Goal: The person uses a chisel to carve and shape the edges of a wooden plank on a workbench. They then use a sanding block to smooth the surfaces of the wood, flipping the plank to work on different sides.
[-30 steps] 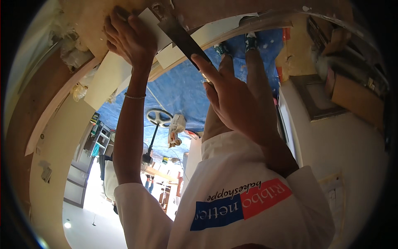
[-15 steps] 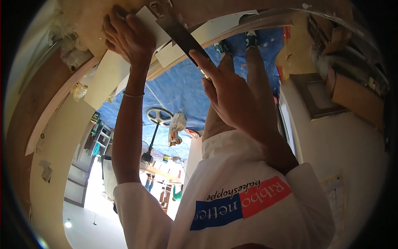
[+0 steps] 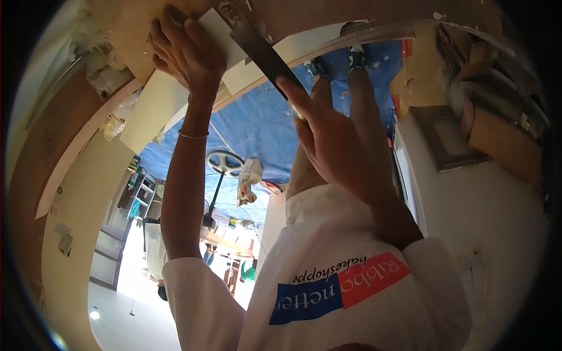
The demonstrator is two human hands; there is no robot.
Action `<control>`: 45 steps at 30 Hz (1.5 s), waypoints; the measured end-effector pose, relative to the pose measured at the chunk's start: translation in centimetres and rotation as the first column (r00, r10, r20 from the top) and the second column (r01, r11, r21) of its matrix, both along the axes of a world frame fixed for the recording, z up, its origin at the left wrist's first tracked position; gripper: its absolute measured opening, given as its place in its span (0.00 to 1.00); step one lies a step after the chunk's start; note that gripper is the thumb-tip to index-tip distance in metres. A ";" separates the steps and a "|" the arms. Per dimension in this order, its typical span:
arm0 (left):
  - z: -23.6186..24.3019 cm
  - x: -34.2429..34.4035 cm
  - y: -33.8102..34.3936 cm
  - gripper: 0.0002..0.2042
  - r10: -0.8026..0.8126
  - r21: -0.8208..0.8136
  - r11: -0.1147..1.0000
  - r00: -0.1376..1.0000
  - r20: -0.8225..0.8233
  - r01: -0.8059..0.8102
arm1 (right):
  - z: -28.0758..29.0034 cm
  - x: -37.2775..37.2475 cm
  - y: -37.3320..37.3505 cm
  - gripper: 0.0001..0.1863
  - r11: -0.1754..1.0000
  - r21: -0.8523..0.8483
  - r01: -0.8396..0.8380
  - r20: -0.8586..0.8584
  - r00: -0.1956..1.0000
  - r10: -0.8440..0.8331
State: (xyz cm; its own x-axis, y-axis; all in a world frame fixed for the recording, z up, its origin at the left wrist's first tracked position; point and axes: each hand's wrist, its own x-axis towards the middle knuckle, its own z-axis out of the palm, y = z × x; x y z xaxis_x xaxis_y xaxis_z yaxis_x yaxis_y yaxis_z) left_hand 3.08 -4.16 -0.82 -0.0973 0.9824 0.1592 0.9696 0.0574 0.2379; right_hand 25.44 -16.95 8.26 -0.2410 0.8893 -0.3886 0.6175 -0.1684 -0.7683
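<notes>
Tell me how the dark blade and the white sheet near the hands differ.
The blade is dark, while the sheet is white. The blade shows as a long, narrow strip; the visible part of the sheet is shorter and broader. The blade is held in the right hand, whereas the left hand covers part of the sheet. Both have straight edges.

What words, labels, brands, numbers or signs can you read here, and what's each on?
White shirt: upside-down lettering on blue and red blocks, plus a dark line alongside; readable, but I won't copy it.
Pale sheet at right: marks too faint to read.
Dark flat tool: no lettering visible.
Elsewhere: nothing readable.
</notes>
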 end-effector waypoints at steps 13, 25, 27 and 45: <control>0.5 0.5 0.1 0.30 0.010 -0.018 1.000 1.000 0.019 -0.009 | 1.8 0.9 2.1 0.36 0.992 0.064 -0.111 0.143 0.985 0.101; 0.6 0.4 -0.4 0.29 0.022 -0.029 0.999 1.000 0.023 -0.021 | 0.0 0.3 0.7 0.37 0.998 -0.054 0.007 -0.059 0.998 -0.011; 0.8 0.8 0.3 0.29 0.037 -0.042 0.998 0.999 0.034 -0.035 | -0.6 -0.2 1.5 0.37 0.996 -0.081 0.029 -0.094 0.995 -0.037; 0.7 0.6 0.3 0.29 0.022 -0.028 0.999 0.999 0.034 -0.021 | -0.5 -0.1 0.2 0.35 0.997 -0.071 0.030 -0.035 0.999 -0.033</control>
